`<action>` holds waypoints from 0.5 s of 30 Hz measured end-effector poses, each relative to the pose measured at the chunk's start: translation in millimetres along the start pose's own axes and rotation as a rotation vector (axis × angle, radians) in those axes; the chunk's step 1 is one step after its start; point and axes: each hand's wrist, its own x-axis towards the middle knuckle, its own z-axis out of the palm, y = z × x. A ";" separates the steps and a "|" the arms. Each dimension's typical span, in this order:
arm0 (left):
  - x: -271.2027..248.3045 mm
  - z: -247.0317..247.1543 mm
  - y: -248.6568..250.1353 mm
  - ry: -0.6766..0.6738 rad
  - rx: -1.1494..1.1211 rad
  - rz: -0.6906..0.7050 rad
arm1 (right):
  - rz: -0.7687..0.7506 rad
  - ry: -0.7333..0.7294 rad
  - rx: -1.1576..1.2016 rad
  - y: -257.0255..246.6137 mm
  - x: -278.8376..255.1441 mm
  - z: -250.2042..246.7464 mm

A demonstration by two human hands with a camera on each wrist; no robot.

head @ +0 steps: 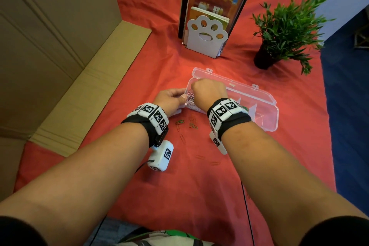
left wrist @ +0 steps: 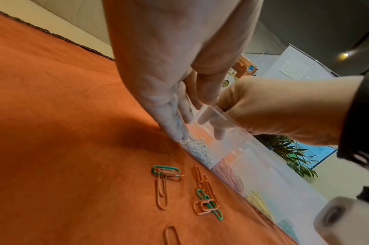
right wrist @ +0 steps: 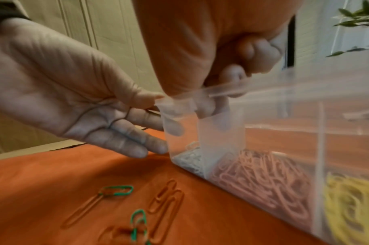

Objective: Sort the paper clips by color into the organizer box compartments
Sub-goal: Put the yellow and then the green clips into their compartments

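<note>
A clear organizer box [head: 273, 118] lies with its lid open on the red cloth. Its left end compartment holds white clips [right wrist: 189, 159]; pink clips [right wrist: 263, 179] and yellow clips [right wrist: 351, 207] fill the ones beside it. My left hand [head: 182, 97] rests straight fingers [right wrist: 154, 145] against the box's left end wall, thumb at the rim. My right hand [head: 207, 92] is curled over that end compartment, its fingertips [right wrist: 206, 109] dipped inside behind the frosted wall; whether they hold a clip is hidden. Loose green clips [left wrist: 165, 169] and orange clips [left wrist: 162, 190] lie on the cloth in front of the box.
A paw-shaped bookend with books [head: 207, 36] stands behind the box and a potted plant [head: 287, 30] at the back right. Cardboard sheets [head: 60, 56] border the left side. The cloth's right edge drops to a blue floor [head: 349, 126].
</note>
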 end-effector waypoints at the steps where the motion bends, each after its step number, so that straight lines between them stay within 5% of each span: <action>1: 0.0 0.1 -0.3 0.001 0.006 0.007 | -0.010 -0.013 0.020 -0.9 1.9 -1.2; 15: -0.2 0.4 -0.6 0.001 0.054 0.034 | 0.016 -0.347 -0.033 -0.8 5.0 -9.9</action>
